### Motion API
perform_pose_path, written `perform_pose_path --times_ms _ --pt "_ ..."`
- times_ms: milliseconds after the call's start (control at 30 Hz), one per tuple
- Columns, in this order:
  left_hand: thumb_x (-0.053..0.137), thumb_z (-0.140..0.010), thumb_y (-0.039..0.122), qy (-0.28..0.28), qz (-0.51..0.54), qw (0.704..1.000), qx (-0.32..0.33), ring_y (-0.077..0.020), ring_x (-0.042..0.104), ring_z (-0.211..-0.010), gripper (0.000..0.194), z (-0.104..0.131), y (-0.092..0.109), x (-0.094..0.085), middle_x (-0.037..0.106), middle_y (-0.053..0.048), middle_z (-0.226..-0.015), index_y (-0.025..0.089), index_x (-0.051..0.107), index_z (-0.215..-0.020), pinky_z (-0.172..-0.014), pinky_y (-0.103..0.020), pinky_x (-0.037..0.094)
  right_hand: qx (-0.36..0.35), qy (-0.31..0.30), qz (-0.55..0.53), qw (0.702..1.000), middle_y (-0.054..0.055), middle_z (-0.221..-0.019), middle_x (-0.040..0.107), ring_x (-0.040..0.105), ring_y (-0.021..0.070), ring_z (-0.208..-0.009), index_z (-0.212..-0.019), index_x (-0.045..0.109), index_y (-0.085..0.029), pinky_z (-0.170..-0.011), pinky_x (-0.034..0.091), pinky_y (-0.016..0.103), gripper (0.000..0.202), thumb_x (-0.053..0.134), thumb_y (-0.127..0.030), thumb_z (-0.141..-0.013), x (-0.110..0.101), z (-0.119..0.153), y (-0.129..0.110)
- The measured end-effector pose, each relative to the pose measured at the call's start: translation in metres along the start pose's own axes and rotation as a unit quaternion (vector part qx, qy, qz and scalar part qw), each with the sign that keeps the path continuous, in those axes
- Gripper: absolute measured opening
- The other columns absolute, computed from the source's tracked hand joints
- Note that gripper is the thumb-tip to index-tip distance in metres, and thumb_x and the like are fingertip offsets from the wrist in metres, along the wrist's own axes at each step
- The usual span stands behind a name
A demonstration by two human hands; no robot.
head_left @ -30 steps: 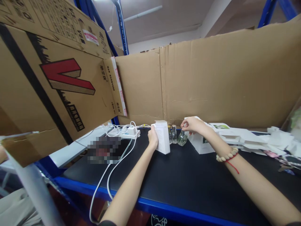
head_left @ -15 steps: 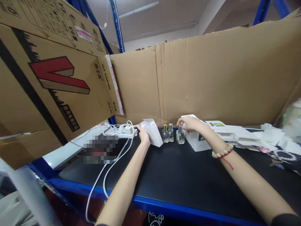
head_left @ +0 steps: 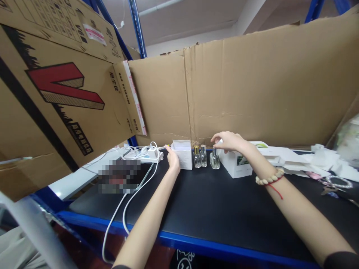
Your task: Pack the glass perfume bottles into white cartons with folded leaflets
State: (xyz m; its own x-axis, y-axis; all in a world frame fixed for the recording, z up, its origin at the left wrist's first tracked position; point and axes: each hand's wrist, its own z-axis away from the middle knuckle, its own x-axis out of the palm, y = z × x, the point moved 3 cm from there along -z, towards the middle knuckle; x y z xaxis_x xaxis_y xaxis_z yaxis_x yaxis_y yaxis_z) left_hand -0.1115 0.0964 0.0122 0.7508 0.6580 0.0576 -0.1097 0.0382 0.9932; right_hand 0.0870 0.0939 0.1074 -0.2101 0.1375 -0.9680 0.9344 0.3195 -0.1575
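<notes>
My left hand [head_left: 173,159] is closed around the left side of a small white box [head_left: 185,158], which stands upright on the black tabletop with its top flap raised. My right hand [head_left: 228,142] hovers over a clear glass spray bottle [head_left: 215,160] with a silver neck; thumb and forefinger are bent and apart, just above the bottle's top. Between the hands two more glass bottles stand side by side, a gold-topped bottle [head_left: 197,158] and a silver-topped bottle [head_left: 203,157]. Partly hidden behind my right hand is a larger white carton [head_left: 238,170] with a dark picture.
White power strip [head_left: 157,158] and looping white cables [head_left: 146,183] lie to the left. Opened white packaging [head_left: 291,160] and a beaded ring with keys [head_left: 339,183] are on the right. A cardboard wall [head_left: 252,86] closes the back; a large printed carton [head_left: 64,123] overhangs the left.
The small white box has gone from tilted to upright and turned its front towards me. My right hand has lifted slightly from the bottle's top.
</notes>
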Motion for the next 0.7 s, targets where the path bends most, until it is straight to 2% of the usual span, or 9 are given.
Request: perform_pose_path --times_ms 133,267,367,500,600,700 --pt "0.017 -0.091 0.047 0.013 -0.010 0.999 0.045 -0.0212 0.038 -0.129 0.052 0.003 0.004 -0.001 0.051 -0.009 -0.132 0.020 0.053 -0.117 -0.109 -0.035 0.025 -0.004 0.004 -0.003 1.000 -0.005 -0.100 0.070 0.058 0.0048 -0.043 -0.093 0.067 -0.028 -0.060 0.042 0.025 0.025 0.053 -0.020 -0.074 -0.004 0.001 0.000" --pt "0.024 -0.091 0.043 0.025 -0.007 0.998 0.061 -0.0225 0.032 -0.133 0.042 0.011 0.008 -0.003 0.057 -0.009 -0.125 0.022 0.055 -0.109 -0.112 -0.041 0.015 -0.033 0.016 0.004 0.999 -0.006 -0.090 0.072 0.061 0.0067 -0.047 -0.092 0.067 -0.029 -0.058 0.042 0.023 0.034 0.045 -0.011 -0.074 -0.003 -0.001 -0.001" --pt "0.025 -0.090 0.042 0.027 0.016 0.998 0.059 -0.0231 0.031 -0.133 0.039 0.013 0.009 -0.003 0.057 -0.009 -0.124 0.023 0.056 -0.103 -0.112 -0.042 0.014 -0.046 0.012 0.009 0.999 -0.007 -0.093 0.072 0.059 0.0044 -0.044 -0.092 0.067 -0.029 -0.059 0.043 0.022 0.034 0.046 -0.009 -0.074 0.002 -0.003 0.000" --pt "0.023 -0.089 0.049 0.019 0.073 0.997 0.025 -0.0262 0.042 -0.126 0.045 0.010 0.007 -0.003 0.060 -0.013 -0.117 0.020 0.058 -0.087 -0.108 -0.041 0.024 -0.054 -0.002 0.012 0.998 -0.008 -0.094 0.072 0.056 0.0029 -0.040 -0.085 0.069 -0.029 -0.056 0.044 0.020 0.023 0.055 -0.014 -0.073 0.005 -0.006 0.001" --pt "0.024 -0.087 0.054 0.012 0.131 0.991 -0.001 -0.0262 0.053 -0.114 0.049 0.007 0.008 -0.004 0.066 -0.013 -0.095 0.019 0.054 -0.069 -0.102 -0.037 0.034 -0.053 -0.011 0.016 0.998 -0.008 -0.088 0.073 0.057 0.0035 -0.041 -0.082 0.070 -0.029 -0.055 0.043 0.020 0.019 0.060 -0.016 -0.071 0.006 -0.006 0.002" --pt "0.020 -0.088 0.053 -0.004 0.212 0.977 -0.021 -0.0241 0.062 -0.095 0.052 0.004 0.012 -0.006 0.063 -0.008 -0.074 0.020 0.049 -0.061 -0.091 -0.036 0.044 -0.044 -0.014 0.024 0.999 -0.007 -0.088 0.073 0.056 0.0034 -0.040 -0.083 0.070 -0.028 -0.054 0.042 0.020 0.018 0.062 -0.017 -0.071 0.007 -0.006 0.003"
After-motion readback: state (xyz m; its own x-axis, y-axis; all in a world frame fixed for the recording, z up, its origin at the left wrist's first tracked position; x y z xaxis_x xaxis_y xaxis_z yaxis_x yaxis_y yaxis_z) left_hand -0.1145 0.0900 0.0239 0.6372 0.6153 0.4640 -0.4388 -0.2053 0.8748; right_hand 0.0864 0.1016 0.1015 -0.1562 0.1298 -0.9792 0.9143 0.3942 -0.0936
